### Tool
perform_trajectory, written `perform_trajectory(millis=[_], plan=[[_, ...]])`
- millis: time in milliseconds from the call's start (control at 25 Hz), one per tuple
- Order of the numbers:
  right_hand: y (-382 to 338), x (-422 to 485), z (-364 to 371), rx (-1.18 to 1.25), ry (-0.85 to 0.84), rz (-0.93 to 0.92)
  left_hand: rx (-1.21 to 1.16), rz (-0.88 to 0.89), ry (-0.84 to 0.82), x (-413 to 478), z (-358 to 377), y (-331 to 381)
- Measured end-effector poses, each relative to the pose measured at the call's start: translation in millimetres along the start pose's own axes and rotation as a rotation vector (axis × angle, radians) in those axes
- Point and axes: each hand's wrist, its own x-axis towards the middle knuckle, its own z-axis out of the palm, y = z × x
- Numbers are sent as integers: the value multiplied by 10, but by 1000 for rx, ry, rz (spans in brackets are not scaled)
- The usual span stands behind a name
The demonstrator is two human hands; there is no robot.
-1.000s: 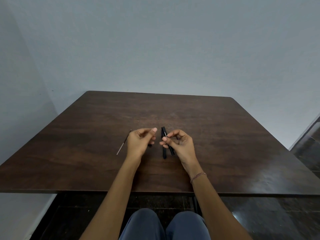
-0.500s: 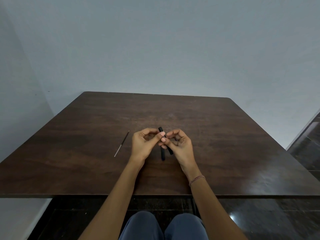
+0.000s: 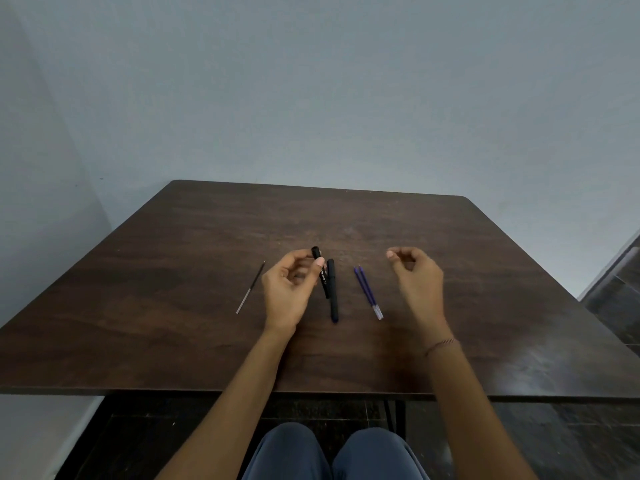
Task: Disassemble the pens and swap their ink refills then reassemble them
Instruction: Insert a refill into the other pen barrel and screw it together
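A person sits at a dark brown wooden table (image 3: 450, 271). Both arms reach out over it.

The left hand (image 3: 289, 289) grips a black pen with white letters (image 3: 324, 282). The thumb presses on one side of the pen and the curled fingers hold the other side. The far end of this pen sticks up past the thumb. The near end points down toward the table. I cannot tell if that end touches the wood.

Just beside it, on the right, a second black pen (image 3: 333, 292) lies flat on the table. It points away from the person. The two pens are very close together.

To the right of the pens lie two purple refills (image 3: 367, 292). They lie side by side, touching or almost touching, with their see-through ends nearest the person. They sit between the flat pen and the right hand (image 3: 417, 280).

The right hand is up over the table, well apart from the pens. Its fingers are curled in and the thumb tip is close to the first finger. I see nothing in it, but the hand is blurry, so I cannot tell if it pinches some tiny piece. A thin string bracelet (image 3: 441, 345) goes round that wrist.

Left of the left hand, a thin refill (image 3: 251, 287) lies alone on the wood. It is dark at the far end and pale at the near end.

Under the table edge are two knees in blue trousers (image 3: 329, 455). Behind the table is a plain grey wall (image 3: 311, 98).
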Motion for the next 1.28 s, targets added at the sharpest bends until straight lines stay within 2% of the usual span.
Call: perform_trajectory(millis=[160,440,840,1280], plan=[[118,185,-57,-387,-293,100,64,32,29,-4,-10,1],[-13,317,127,-666,-379,186,123,82,23,-9,-9,-7],[-8,275,160,-724,-356,127,139,104,25,-6,-17,-26],[-58,303,138,-741,-394,149,146,110,26,-7,-15,-21]])
